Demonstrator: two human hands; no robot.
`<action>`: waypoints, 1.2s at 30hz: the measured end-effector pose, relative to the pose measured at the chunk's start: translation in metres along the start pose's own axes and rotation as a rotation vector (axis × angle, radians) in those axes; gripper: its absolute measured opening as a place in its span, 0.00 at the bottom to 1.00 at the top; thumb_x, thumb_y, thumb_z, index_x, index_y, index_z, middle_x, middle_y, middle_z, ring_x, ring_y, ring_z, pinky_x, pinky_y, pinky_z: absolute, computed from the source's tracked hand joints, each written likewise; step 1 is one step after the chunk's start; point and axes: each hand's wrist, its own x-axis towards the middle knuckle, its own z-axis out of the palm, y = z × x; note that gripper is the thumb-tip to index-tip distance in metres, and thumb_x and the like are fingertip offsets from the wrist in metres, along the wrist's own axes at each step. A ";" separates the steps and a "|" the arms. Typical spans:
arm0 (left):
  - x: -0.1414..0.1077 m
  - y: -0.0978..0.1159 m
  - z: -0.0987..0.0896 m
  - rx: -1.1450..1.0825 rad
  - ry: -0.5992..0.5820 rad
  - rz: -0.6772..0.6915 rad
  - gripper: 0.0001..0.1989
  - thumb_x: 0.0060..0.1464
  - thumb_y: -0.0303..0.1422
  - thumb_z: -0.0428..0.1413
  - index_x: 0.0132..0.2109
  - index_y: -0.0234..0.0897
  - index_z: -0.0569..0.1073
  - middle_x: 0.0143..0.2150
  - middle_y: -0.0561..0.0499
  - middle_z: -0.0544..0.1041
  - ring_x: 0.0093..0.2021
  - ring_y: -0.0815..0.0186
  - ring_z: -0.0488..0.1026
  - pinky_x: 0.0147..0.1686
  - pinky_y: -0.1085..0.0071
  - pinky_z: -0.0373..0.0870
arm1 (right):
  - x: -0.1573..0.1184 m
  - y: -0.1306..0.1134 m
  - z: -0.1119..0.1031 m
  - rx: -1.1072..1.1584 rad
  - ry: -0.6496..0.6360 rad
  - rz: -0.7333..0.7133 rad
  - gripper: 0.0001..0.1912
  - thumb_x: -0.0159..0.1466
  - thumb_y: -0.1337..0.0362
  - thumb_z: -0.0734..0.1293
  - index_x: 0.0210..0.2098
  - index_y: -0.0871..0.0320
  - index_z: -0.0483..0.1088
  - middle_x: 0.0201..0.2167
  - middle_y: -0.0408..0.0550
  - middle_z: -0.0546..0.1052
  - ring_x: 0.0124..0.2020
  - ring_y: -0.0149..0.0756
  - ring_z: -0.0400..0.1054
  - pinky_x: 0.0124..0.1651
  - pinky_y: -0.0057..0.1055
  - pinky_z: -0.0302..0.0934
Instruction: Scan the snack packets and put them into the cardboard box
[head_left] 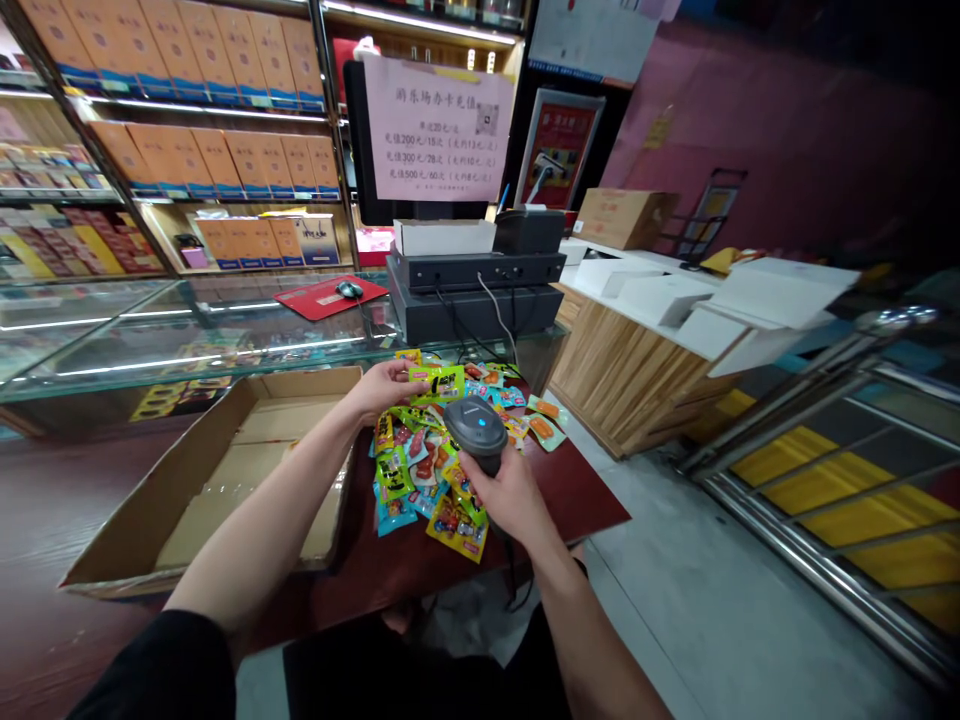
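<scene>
though two hands (pixel 386 388), one scanner (pixel 475 426)

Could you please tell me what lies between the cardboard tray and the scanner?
Small colourful packets lie in a loose pile between the cardboard tray and the scanner, as the head view shows.

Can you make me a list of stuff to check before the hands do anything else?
1. Left hand has the green packet by its end: ok.
2. Right hand has a grip on the scanner: ok.
3. Scanner's blue light is glowing: ok.
4. A barcode on the green packet faces the scanner: cannot tell, none can be made out.
5. Snack packets on the table are sorted by colour: not ok, they're all mixed up in a heap.
6. Cardboard box beside the heap is open on top: ok.
</scene>
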 end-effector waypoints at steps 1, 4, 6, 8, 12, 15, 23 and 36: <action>0.000 0.001 0.000 0.001 -0.004 -0.006 0.23 0.31 0.40 0.72 0.34 0.34 0.72 0.28 0.54 0.77 0.25 0.73 0.70 0.25 0.76 0.64 | 0.000 0.001 0.000 -0.005 -0.002 0.002 0.20 0.60 0.55 0.68 0.47 0.60 0.73 0.42 0.57 0.80 0.45 0.49 0.76 0.45 0.40 0.69; -0.002 0.003 -0.001 0.006 -0.012 -0.018 0.23 0.31 0.38 0.72 0.34 0.34 0.72 0.28 0.54 0.77 0.24 0.73 0.70 0.24 0.76 0.63 | 0.001 0.002 -0.001 -0.020 0.002 0.005 0.19 0.60 0.56 0.68 0.47 0.59 0.73 0.40 0.56 0.81 0.44 0.49 0.76 0.44 0.39 0.70; -0.003 0.005 -0.001 0.004 -0.018 -0.026 0.23 0.30 0.36 0.72 0.34 0.34 0.72 0.28 0.54 0.77 0.25 0.73 0.70 0.24 0.77 0.63 | 0.001 0.002 -0.002 -0.027 0.007 0.002 0.18 0.60 0.56 0.68 0.46 0.59 0.73 0.40 0.56 0.81 0.45 0.50 0.76 0.43 0.39 0.70; -0.005 0.007 0.000 -0.018 -0.027 -0.039 0.23 0.29 0.35 0.72 0.33 0.33 0.72 0.28 0.54 0.77 0.26 0.72 0.71 0.26 0.76 0.65 | 0.001 0.002 -0.002 -0.032 0.002 0.002 0.18 0.60 0.56 0.68 0.46 0.59 0.73 0.41 0.56 0.80 0.45 0.49 0.75 0.43 0.39 0.69; -0.006 0.007 0.001 -0.047 -0.048 -0.054 0.23 0.29 0.35 0.72 0.34 0.34 0.72 0.28 0.54 0.77 0.28 0.70 0.73 0.28 0.74 0.69 | 0.000 0.002 -0.001 -0.030 -0.010 0.004 0.17 0.61 0.55 0.67 0.45 0.60 0.73 0.40 0.56 0.81 0.43 0.48 0.76 0.43 0.38 0.69; -0.005 0.007 0.000 -0.012 -0.045 -0.037 0.22 0.31 0.36 0.72 0.34 0.34 0.73 0.30 0.53 0.78 0.26 0.71 0.72 0.26 0.76 0.67 | 0.000 0.002 0.000 -0.017 -0.005 -0.002 0.18 0.61 0.55 0.67 0.45 0.60 0.72 0.40 0.56 0.80 0.44 0.48 0.76 0.44 0.38 0.69; -0.002 0.002 -0.002 0.006 -0.049 -0.014 0.22 0.33 0.39 0.71 0.33 0.34 0.73 0.29 0.53 0.77 0.25 0.73 0.71 0.23 0.77 0.63 | -0.002 0.002 -0.002 -0.014 -0.018 0.029 0.19 0.60 0.54 0.68 0.47 0.60 0.71 0.41 0.56 0.80 0.44 0.48 0.76 0.44 0.39 0.69; -0.024 0.024 -0.043 0.107 0.144 0.019 0.22 0.32 0.40 0.71 0.30 0.35 0.70 0.27 0.55 0.75 0.26 0.73 0.70 0.24 0.77 0.63 | -0.004 0.002 -0.002 0.043 0.009 0.036 0.20 0.58 0.53 0.69 0.45 0.59 0.74 0.32 0.54 0.81 0.39 0.50 0.77 0.37 0.40 0.71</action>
